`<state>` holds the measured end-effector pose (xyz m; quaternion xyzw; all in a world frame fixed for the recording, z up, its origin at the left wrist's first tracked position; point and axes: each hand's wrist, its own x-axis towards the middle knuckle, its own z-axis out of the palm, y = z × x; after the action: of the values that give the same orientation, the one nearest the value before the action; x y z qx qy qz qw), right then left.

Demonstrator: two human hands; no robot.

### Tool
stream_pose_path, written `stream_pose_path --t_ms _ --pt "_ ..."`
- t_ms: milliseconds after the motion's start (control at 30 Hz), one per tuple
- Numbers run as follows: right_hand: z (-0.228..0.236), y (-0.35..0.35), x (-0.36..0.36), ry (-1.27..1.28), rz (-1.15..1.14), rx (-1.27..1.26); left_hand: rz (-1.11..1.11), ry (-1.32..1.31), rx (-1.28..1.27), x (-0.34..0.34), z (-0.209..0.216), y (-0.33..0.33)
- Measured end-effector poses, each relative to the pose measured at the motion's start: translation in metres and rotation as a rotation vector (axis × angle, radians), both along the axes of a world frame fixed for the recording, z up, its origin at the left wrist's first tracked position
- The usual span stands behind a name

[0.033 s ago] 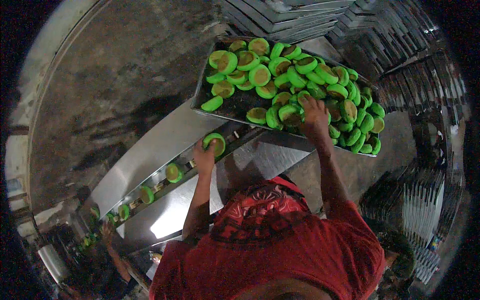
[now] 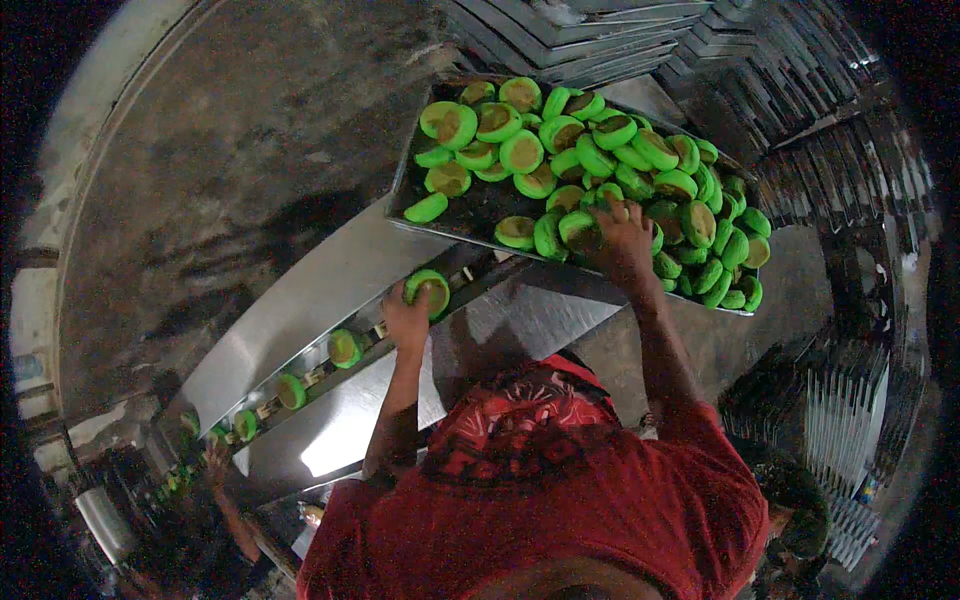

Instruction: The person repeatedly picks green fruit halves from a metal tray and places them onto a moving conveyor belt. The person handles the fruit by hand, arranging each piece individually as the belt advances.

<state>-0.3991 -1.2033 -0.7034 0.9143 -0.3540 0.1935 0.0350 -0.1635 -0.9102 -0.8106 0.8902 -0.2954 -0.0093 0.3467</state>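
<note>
On the conveyor channel (image 2: 372,336), my left hand (image 2: 405,318) is closed round a green bun (image 2: 430,294) with a brown flat face. My right hand (image 2: 626,236) reaches over the near edge of a dark metal tray (image 2: 470,212) heaped with similar buns. Its fingers are spread and bent down, touching or close to a green bun (image 2: 577,228); the fingertips are partly lost among the buns. Other buns stand spaced along the channel, among them one bun (image 2: 345,348) just left of my left hand and another bun (image 2: 290,391) lower down.
Shiny metal panels (image 2: 300,285) flank the channel. Another person's hand (image 2: 216,465) is beside its lower left end. Stacked metal trays (image 2: 590,45) lie beyond my tray, with more stacks (image 2: 850,420) at the right. Concrete floor (image 2: 240,150) spreads out at the upper left.
My right hand has shifted slightly left over the buns, its fingers more spread. The buns along the channel have slid a little toward the lower left. My left hand stays on its bun.
</note>
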Motion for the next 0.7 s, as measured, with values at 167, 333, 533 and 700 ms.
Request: stream_pose_path --t_ms 167,333,533,700 --pt "0.012 -0.006 0.008 0.082 -0.047 0.313 0.051 0.358 -0.282 -0.005 0.034 -0.008" --pt "0.012 -0.005 0.013 -0.611 -0.075 0.781 -0.093 -0.079 0.096 -0.006 -0.029 -0.041" --pt "0.022 -0.011 -0.047 -0.629 -0.363 0.824 -0.214 -0.194 0.024 -0.05 0.069 -0.102" --pt "-0.017 -0.007 -0.043 -0.042 -0.677 0.279 -0.487 -0.296 0.249 -0.09 0.087 -0.195"
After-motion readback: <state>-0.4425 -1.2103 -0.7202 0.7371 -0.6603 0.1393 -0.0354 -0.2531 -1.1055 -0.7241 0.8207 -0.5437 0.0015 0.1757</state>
